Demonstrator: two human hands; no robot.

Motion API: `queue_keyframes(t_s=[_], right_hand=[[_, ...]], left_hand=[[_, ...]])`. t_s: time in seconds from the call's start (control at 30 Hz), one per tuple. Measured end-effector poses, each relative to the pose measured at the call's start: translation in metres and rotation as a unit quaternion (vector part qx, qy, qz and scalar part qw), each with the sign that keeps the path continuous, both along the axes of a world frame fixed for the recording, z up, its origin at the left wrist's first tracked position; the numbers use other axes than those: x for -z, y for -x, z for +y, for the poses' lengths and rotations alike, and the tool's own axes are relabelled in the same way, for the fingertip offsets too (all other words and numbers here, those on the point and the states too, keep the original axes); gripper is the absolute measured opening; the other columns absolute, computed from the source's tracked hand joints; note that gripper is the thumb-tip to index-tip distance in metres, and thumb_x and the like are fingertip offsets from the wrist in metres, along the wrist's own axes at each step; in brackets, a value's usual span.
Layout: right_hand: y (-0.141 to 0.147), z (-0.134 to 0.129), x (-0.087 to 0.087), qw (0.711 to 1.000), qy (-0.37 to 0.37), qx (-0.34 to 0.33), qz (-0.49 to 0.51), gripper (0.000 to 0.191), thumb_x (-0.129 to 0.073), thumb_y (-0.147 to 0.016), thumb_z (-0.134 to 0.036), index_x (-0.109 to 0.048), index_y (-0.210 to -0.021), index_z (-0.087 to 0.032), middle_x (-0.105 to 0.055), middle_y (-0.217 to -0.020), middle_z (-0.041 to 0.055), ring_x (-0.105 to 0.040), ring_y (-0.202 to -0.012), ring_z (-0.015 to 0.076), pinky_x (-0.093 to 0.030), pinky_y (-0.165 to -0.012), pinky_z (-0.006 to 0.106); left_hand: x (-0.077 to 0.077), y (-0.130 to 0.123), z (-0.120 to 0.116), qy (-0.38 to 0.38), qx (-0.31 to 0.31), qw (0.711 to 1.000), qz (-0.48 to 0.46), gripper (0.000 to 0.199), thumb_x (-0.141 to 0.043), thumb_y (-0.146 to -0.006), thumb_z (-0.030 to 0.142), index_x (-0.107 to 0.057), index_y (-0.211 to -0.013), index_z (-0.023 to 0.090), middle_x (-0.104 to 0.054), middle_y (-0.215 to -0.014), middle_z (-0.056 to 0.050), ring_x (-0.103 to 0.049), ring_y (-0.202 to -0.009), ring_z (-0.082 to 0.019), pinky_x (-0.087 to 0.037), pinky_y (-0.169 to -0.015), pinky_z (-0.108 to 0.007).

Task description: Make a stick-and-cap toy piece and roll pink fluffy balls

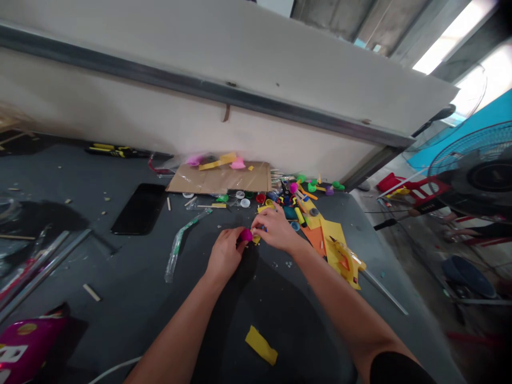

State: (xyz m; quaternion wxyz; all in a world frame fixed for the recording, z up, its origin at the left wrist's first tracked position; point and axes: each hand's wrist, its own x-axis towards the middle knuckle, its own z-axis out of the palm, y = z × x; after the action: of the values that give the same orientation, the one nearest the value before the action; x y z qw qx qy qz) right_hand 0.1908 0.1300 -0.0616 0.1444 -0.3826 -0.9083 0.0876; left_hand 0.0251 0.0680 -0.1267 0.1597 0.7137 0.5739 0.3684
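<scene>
My left hand (226, 249) is closed, its fingertips pinching a small magenta round piece (246, 235) that looks like a plastic cap. Close beside it, my right hand (274, 228) has its fingers pressed together near the magenta piece. Something small and pale shows at the right fingertips, too little to name. A scrap of yellow material (256, 239) lies just below the fingers. Behind the hands are loose bottle caps, among them a white cap (245, 203) and a red cap (261, 198).
A black phone (139, 209) lies left, near a bent clear plastic strip (182, 242). Cardboard (224, 178) rests against the back panel. To the right, a yellow glue gun (346, 257) lies on yellow sheets. A yellow strip (261, 345) is in front; a fan (480, 173) stands right.
</scene>
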Motion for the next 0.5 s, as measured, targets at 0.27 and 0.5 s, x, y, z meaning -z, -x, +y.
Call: queue_keyframes(t_s=[0.27, 0.5], right_hand=[[0.0, 0.0001, 0.0029, 1.0, -0.004, -0.001, 0.008, 0.005, -0.064, -0.078, -0.022, -0.062, -0.083, -0.022, -0.061, -0.077, -0.0008, -0.054, -0.093, 0.0169, -0.017, -0.103, 0.048], [0.0009, -0.001, 0.006, 1.0, -0.006, 0.009, 0.017, 0.003, -0.062, -0.08, -0.022, -0.06, -0.082, -0.022, -0.062, -0.077, -0.0007, -0.055, -0.092, 0.0175, -0.017, -0.104, 0.048]], left_hand=[[0.0011, -0.0007, -0.0008, -0.003, -0.005, 1.0, 0.007, 0.027, -0.058, -0.079, 0.018, -0.057, -0.106, 0.019, -0.066, -0.094, -0.007, -0.057, -0.089, -0.023, -0.047, -0.08, -0.035], [0.001, -0.0008, 0.0001, -0.001, -0.005, 1.0, 0.003, 0.028, -0.058, -0.079, 0.017, -0.057, -0.106, 0.02, -0.066, -0.096, -0.006, -0.057, -0.091, -0.023, -0.047, -0.08, -0.036]])
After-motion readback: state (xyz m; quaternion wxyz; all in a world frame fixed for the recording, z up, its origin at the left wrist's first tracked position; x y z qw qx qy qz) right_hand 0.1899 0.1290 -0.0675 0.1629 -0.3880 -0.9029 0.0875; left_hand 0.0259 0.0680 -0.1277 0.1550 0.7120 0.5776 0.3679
